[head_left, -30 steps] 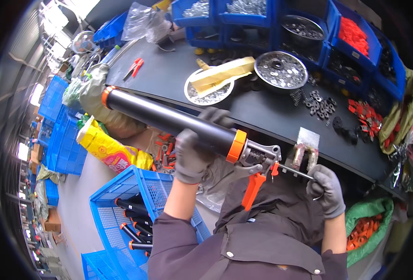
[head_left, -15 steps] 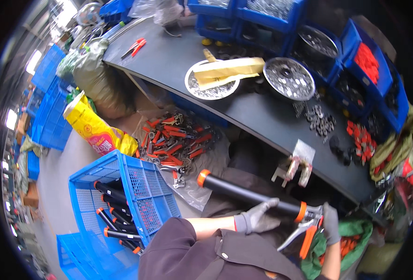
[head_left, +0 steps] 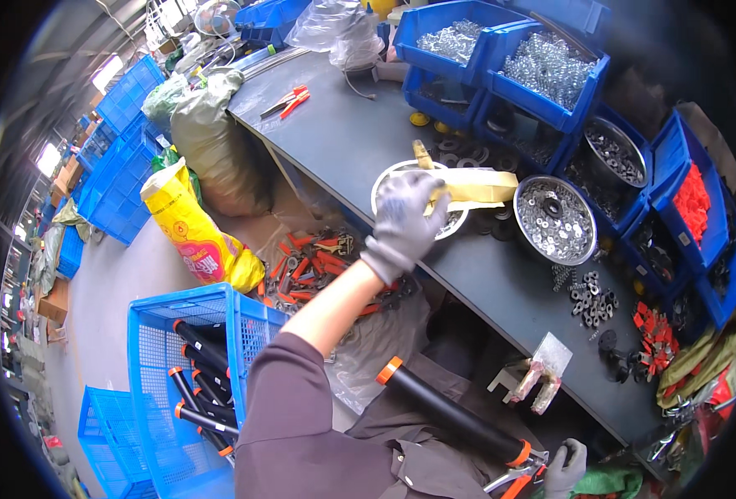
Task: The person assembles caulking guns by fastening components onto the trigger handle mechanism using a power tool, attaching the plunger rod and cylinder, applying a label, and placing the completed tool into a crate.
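A black-barrelled caulking gun with orange end rings slants across my lap. Its metal trigger and orange handle are partly cut off at the lower edge. My right hand, in a grey glove, is curled at the handle end. Stretched out over the bench, my gloved left hand is above a white-rimmed bowl of small metal parts, its fingers closed against the left end of a yellow paper strip. What lies between those fingertips is hidden. A second bowl, full of metal pieces, stands beside it.
Red-handled pliers lie at the bench's far left. Blue bins of metal parts line the back. A metal fixture juts from the front edge. A blue crate of black barrels stands left, near piled orange-handled parts.
My left hand has left the barrel and moved up and forward to the bowl with the yellow paper. The gun has dropped lower in view, with my right hand still at its handle end.
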The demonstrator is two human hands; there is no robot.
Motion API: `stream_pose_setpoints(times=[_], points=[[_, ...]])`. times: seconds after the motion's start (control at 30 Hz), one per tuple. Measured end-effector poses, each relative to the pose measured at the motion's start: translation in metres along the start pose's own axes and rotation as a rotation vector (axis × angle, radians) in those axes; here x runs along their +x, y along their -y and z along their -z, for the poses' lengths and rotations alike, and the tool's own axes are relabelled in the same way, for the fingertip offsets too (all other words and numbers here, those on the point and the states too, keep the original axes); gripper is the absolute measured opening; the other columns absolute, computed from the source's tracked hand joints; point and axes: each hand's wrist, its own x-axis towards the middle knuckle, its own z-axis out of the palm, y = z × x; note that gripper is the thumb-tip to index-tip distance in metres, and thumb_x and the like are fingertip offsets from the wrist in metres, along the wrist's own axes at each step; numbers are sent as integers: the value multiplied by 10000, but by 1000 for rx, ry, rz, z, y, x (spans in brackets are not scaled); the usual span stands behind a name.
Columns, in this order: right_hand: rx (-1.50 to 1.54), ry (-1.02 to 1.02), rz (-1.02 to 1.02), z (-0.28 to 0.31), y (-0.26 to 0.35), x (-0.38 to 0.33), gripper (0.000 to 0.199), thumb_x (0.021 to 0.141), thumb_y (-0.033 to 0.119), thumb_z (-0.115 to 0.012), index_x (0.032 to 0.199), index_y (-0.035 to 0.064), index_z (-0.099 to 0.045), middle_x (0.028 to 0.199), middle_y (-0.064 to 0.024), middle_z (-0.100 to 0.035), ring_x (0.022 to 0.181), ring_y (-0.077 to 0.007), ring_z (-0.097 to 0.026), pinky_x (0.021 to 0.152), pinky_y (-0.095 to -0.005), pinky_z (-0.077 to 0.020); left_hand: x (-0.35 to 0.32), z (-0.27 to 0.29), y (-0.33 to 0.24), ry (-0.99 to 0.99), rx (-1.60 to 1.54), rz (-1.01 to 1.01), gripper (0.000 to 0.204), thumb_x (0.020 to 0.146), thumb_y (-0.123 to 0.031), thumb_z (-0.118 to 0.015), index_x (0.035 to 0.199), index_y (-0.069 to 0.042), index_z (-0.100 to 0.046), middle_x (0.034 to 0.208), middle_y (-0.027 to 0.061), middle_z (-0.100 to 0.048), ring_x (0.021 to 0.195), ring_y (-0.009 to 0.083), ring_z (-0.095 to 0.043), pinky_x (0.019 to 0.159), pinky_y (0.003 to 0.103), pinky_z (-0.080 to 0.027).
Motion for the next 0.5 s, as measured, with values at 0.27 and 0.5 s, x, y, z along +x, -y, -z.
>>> stream_pose_setpoints(times=[0.27, 0.5], points=[[103, -46, 191, -2, 31, 26, 137, 904, 8, -637, 1033, 23, -682, 956, -159, -684, 838, -330, -671, 758, -392, -542, 24, -3, 72, 403, 243, 415, 265, 876, -415, -696, 960, -179, -783, 1069, 114, -670, 1095, 309, -577, 963, 443, -434], [122, 1, 308, -6, 48, 51, 151, 879, -14, -651, 1011, 40, -699, 942, -134, -697, 817, -294, -679, 736, -370, -545, 28, -4, 70, 625, 282, 344, 507, 824, -541, -686, 1193, -195, -728, 1234, 146, -589, 1200, 339, -500, 1046, 457, -360]])
